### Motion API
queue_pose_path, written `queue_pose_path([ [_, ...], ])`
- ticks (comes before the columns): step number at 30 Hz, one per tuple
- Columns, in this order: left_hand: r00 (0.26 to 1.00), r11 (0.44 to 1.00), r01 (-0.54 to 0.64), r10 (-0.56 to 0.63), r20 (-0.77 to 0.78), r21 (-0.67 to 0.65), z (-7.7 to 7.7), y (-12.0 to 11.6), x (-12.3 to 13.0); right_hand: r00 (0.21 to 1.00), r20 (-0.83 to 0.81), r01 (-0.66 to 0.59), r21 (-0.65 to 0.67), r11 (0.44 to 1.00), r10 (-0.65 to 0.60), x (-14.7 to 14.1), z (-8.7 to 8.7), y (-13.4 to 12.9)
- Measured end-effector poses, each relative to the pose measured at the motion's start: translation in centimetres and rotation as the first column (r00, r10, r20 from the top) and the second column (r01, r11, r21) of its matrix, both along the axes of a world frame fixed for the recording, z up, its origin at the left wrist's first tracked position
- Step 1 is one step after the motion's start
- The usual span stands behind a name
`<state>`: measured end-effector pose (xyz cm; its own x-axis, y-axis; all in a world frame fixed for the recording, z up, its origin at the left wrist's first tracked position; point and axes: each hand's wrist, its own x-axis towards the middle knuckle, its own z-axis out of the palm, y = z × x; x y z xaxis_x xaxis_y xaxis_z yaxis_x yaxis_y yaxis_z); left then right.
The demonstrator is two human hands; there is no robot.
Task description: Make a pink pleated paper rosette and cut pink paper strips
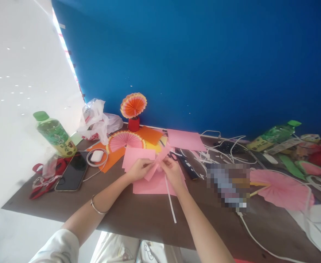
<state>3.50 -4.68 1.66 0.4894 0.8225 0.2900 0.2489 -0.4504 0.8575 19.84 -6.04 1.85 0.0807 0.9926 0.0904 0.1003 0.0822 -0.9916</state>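
My left hand (140, 170) and my right hand (173, 171) are close together near the middle of the table, fingers closed on a narrow folded pink paper strip (157, 160). The strip slants between them, its upper end to the right. Beneath it lie pink paper sheets (149, 188). A thin white strip (170, 202) hangs or lies below my right hand; its upper end is hidden there. Behind my hands, a pink pleated paper fan (126, 140) with a yellow edge rests beside orange paper (149, 135).
A green-capped bottle (55, 135) and a phone (72, 172) stand and lie at left. An orange paper rosette (134, 105) sits on a red holder at the back. White cables (231, 148) and a large pink fan (283, 188) spread at right.
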Motion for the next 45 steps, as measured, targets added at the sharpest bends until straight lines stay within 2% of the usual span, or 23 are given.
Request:
queue_pose_path([
  [4, 0.999, 0.997, 0.050, -0.049, 0.019, -0.054, 0.1, -0.1, 0.0, 0.996, 0.044, 0.069, 0.068, 0.995, -0.072, 0.2, 0.3, -0.3],
  [8, 0.995, 0.991, 0.101, -0.100, 0.012, -0.087, 0.1, -0.1, -0.1, 0.993, 0.026, 0.117, 0.042, 0.992, -0.118, 0.6, 0.5, -0.2],
  [11, 0.989, 0.984, 0.146, -0.149, -0.023, -0.102, 0.2, -0.2, -0.1, 0.980, -0.008, 0.199, 0.064, 0.978, -0.199, 1.1, 0.6, -0.1],
  [13, 0.989, 0.985, 0.141, -0.144, -0.028, -0.103, 0.2, -0.2, -0.1, 0.974, -0.024, 0.227, 0.070, 0.971, -0.226, 1.2, 0.7, -0.1],
  [18, 0.995, 0.991, 0.095, -0.098, -0.026, -0.099, 0.0, -0.1, -0.2, 0.975, -0.100, 0.205, 0.049, 0.978, -0.199, 1.6, 0.7, 0.2],
  [23, 0.993, 0.989, 0.093, -0.101, -0.066, -0.119, -0.2, 0.0, -0.3, 0.928, -0.236, 0.303, 0.027, 0.953, -0.288, 2.5, 0.3, 0.8],
  [25, 0.996, 0.991, 0.075, -0.080, -0.041, -0.108, -0.3, 0.0, -0.2, 0.937, -0.256, 0.244, -0.001, 0.970, -0.236, 2.4, 0.2, 0.8],
  [28, 1.000, 0.997, 0.029, -0.029, 0.006, -0.074, -0.3, 0.0, -0.1, 0.998, -0.064, 0.024, -0.031, 0.999, -0.026, 1.5, 0.4, 0.3],
  [30, 1.000, 0.999, 0.005, -0.004, 0.010, -0.048, -0.2, -0.1, -0.1, 0.990, 0.111, -0.087, -0.010, 0.996, 0.087, 0.8, 0.5, -0.1],
  [31, 1.000, 0.999, -0.003, 0.003, 0.002, -0.039, -0.1, -0.1, -0.1, 0.978, 0.183, -0.110, 0.014, 0.994, 0.105, 0.4, 0.5, -0.2],
  [34, 1.000, 0.999, -0.020, 0.019, -0.020, -0.028, -0.1, -0.3, 0.0, 0.946, 0.321, -0.079, 0.111, 0.991, 0.039, -0.2, 0.5, -0.5],
  [36, 0.999, 0.999, -0.038, 0.037, -0.011, -0.021, -0.2, -0.3, 0.0, 0.940, 0.342, -0.047, 0.144, 0.988, -0.005, -0.3, 0.5, -0.7],
  [40, 0.994, 0.995, -0.105, 0.105, 0.025, -0.003, -0.5, -0.3, 0.3, 0.945, 0.322, -0.089, 0.099, 0.991, 0.052, -0.6, 0.6, -0.9],
  [45, 0.989, 0.989, -0.128, 0.134, 0.068, -0.078, -0.4, -0.4, 0.4, 0.883, 0.465, -0.144, 0.127, 0.981, 0.069, -0.7, 0.3, -1.0],
])
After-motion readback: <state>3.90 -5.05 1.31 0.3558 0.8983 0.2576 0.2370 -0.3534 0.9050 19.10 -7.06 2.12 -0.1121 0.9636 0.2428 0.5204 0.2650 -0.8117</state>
